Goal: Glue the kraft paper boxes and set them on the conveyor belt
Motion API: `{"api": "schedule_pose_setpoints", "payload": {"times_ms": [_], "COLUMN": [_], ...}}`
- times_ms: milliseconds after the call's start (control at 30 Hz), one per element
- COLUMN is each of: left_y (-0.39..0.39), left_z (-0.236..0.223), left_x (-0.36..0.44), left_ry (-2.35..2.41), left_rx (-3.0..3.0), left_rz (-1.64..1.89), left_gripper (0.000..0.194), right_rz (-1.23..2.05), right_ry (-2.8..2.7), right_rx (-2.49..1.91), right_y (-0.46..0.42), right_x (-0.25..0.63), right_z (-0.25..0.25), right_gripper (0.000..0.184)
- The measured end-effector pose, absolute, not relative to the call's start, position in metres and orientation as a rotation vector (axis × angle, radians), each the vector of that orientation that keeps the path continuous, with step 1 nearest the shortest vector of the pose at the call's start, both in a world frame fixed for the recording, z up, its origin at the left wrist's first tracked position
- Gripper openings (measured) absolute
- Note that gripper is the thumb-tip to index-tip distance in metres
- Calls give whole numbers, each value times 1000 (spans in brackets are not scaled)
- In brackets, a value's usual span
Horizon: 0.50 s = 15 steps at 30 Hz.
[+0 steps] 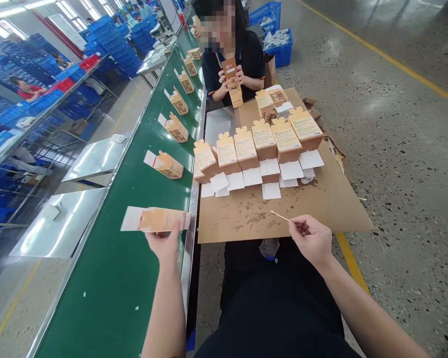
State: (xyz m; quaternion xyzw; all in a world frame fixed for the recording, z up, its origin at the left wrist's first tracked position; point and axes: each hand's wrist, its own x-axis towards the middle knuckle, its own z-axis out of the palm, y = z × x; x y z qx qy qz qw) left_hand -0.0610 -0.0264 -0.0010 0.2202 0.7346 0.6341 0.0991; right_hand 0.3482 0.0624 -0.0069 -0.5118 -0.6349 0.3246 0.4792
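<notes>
My left hand (165,244) grips a tan cardboard box (155,219) over the near part of the green conveyor belt (108,278). The box is blurred, and its white flap points left. Between the fingertips of my right hand (311,238) is a cotton swab (280,215), its tip pointing left above the brown cardboard sheet (224,226). Dark smudges mark the sheet below the swab. Beyond it several tan boxes (245,148) stand in a row, white flaps hanging toward me. A small clear dish (306,180) is partly hidden under the flaps at the right.
Several open boxes (168,164) stand spaced along the belt. Across the table a co-worker (252,59) holds a brown and tan box (233,84) in both hands. Blue crates (280,47) sit on the floor behind. Metal side tables (59,219) flank the belt's left side.
</notes>
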Motion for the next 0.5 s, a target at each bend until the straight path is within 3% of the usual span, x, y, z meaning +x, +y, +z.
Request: {"api": "schedule_pose_setpoints", "payload": {"times_ms": [167, 500], "left_y": [-19, 8], "left_z": [-9, -26], "left_x": [-119, -118], "left_ry": [2380, 2413], "left_rx": [472, 576], "left_rz": [1798, 1671], "left_gripper": [83, 81], "right_rz": [772, 684], "right_ry": [-1556, -1627], "right_rx": [-1209, -1197], "right_y": [79, 90], "right_x": [349, 353], "right_z": [-3, 5], "right_gripper": [32, 29]}}
